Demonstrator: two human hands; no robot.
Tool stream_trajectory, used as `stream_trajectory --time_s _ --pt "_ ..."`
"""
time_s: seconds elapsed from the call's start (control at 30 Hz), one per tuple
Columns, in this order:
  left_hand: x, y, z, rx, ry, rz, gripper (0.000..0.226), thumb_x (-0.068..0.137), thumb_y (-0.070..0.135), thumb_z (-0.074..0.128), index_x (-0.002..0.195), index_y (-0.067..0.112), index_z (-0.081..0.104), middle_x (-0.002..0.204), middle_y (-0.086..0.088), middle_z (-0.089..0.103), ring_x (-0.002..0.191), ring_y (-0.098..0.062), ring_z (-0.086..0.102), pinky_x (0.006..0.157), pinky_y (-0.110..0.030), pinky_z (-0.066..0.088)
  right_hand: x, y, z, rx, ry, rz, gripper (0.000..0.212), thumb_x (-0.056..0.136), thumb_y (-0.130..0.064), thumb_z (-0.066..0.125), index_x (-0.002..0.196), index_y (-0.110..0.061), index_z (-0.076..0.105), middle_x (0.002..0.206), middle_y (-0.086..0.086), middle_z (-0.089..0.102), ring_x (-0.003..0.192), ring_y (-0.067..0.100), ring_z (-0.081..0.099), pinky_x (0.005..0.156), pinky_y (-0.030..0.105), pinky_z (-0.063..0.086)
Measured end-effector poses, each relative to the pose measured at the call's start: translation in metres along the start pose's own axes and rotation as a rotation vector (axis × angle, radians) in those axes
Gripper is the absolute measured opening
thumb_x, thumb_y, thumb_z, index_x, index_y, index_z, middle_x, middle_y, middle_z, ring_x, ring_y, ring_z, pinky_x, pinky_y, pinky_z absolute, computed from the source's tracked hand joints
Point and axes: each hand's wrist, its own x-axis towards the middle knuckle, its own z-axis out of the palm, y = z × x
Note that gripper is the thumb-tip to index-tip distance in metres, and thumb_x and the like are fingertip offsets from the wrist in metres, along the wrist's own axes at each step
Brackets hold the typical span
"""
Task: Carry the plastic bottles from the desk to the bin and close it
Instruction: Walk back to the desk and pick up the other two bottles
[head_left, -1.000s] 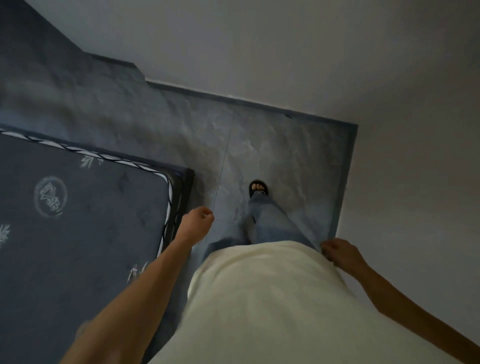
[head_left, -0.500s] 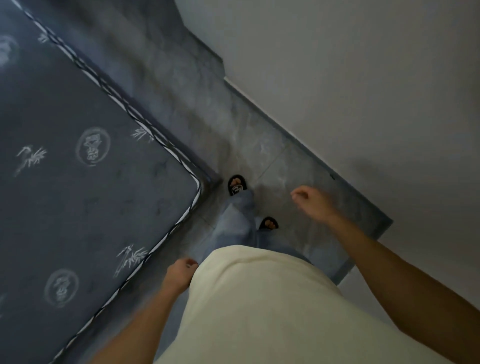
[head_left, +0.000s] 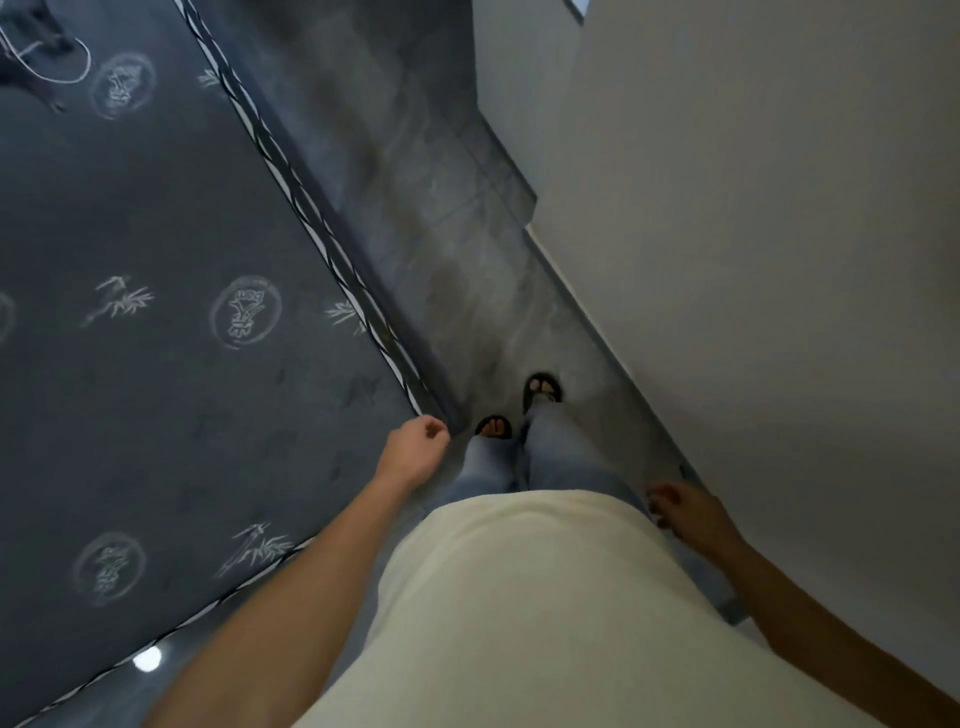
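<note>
I'm walking the floor strip (head_left: 457, 270) between the mattress (head_left: 171, 291) at nine o'clock and the wall (head_left: 753, 260) at three. Left hand (head_left: 415, 449) loosely curled, right hand (head_left: 685, 512) loosely curled, both carrying nothing. No bottles, surface or bin in view. I judge this a transit step; next I need to find them.

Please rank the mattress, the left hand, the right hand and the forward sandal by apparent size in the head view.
1. Mattress, by far the largest.
2. Left hand and right hand look alike; I won't rank them.
3. Forward sandal, smallest, though it lies farther from the camera.
</note>
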Motion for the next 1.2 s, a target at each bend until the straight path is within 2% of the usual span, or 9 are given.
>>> stream_trajectory --time_s 0.17,0.3,0.47,0.63,0.83,0.97,1.07,1.13,1.2 --pt "0.059 0.07 -0.03 -0.049 0.037 0.042 0.023 0.09 0.031 0.058 0.106 0.025 0.074 0.106 0.002 0.075 0.101 -0.019 0.067 0.087 -0.03 0.051 0.04 -0.034 -0.053 -0.117 -0.047 0.038 0.023 0.098 -0.022 0.056 0.108 -0.012 0.074 0.108 0.016 0.072 0.085 0.027 0.064 0.076 0.031 0.048" --pt "0.089 0.092 -0.046 -0.096 0.065 -0.022 0.023 0.091 0.03 0.058 0.107 0.024 0.073 0.106 0.0 0.075 0.1 -0.021 0.067 0.086 -0.031 0.051 0.092 -0.092 -0.099 -0.253 -0.067 -0.029 0.021 0.095 -0.026 0.058 0.102 -0.016 0.075 0.111 0.013 0.073 0.103 0.03 0.067 0.086 0.033 0.05" --pt "0.096 0.082 -0.06 -0.155 0.055 -0.171 0.019 0.094 0.029 0.057 0.104 0.023 0.073 0.107 -0.003 0.075 0.097 -0.025 0.067 0.084 -0.034 0.052 0.154 -0.212 -0.141 -0.309 -0.099 -0.159 0.023 0.096 -0.025 0.055 0.103 -0.013 0.074 0.103 0.014 0.074 0.095 0.033 0.07 0.091 0.046 0.056" --pt "0.087 0.056 -0.069 -0.205 0.042 -0.353 0.024 0.098 0.026 0.054 0.11 0.017 0.073 0.117 -0.009 0.073 0.107 -0.03 0.066 0.09 -0.035 0.051 0.192 -0.351 -0.155 -0.403 -0.083 -0.396 0.021 0.095 -0.028 0.059 0.108 -0.018 0.073 0.111 0.007 0.074 0.103 0.025 0.067 0.087 0.029 0.048" --pt "0.1 0.049 -0.095 -0.265 -0.042 -0.454 0.029 0.101 0.028 0.053 0.119 0.012 0.07 0.126 -0.013 0.069 0.114 -0.029 0.064 0.089 -0.032 0.048 0.22 -0.493 -0.15 -0.471 -0.085 -0.512 0.024 0.094 -0.031 0.058 0.11 -0.021 0.071 0.104 0.005 0.075 0.099 0.024 0.069 0.085 0.031 0.05" --pt "0.143 0.054 -0.145 -0.344 -0.045 -0.466 0.026 0.098 0.019 0.055 0.11 0.005 0.073 0.118 -0.016 0.072 0.105 -0.028 0.065 0.089 -0.036 0.05 0.232 -0.551 -0.148 -0.533 -0.11 -0.487 0.025 0.095 -0.032 0.056 0.114 -0.022 0.071 0.111 0.005 0.074 0.102 0.024 0.067 0.084 0.029 0.047" --pt "0.185 0.071 -0.202 -0.367 -0.003 -0.441 0.022 0.097 0.022 0.057 0.105 0.011 0.075 0.112 -0.013 0.074 0.105 -0.028 0.067 0.085 -0.034 0.048 0.237 -0.57 -0.152 -0.55 -0.103 -0.432 0.023 0.095 -0.03 0.057 0.11 -0.022 0.072 0.112 0.005 0.073 0.1 0.024 0.066 0.081 0.026 0.044" --pt "0.219 0.087 -0.245 -0.344 0.03 -0.378 0.018 0.096 0.021 0.056 0.095 0.017 0.074 0.103 -0.011 0.075 0.1 -0.03 0.069 0.082 -0.033 0.05 0.243 -0.579 -0.156 -0.55 -0.094 -0.385 0.022 0.094 -0.029 0.057 0.109 -0.024 0.072 0.113 0.005 0.074 0.104 0.026 0.067 0.088 0.031 0.05" --pt "0.253 0.106 -0.289 -0.304 0.065 -0.318 0.018 0.095 0.02 0.057 0.098 0.016 0.074 0.104 -0.009 0.075 0.1 -0.029 0.069 0.085 -0.034 0.052 0.248 -0.584 -0.163 -0.533 -0.115 -0.316 0.021 0.094 -0.027 0.058 0.109 -0.023 0.072 0.111 0.007 0.075 0.101 0.028 0.069 0.093 0.04 0.054"
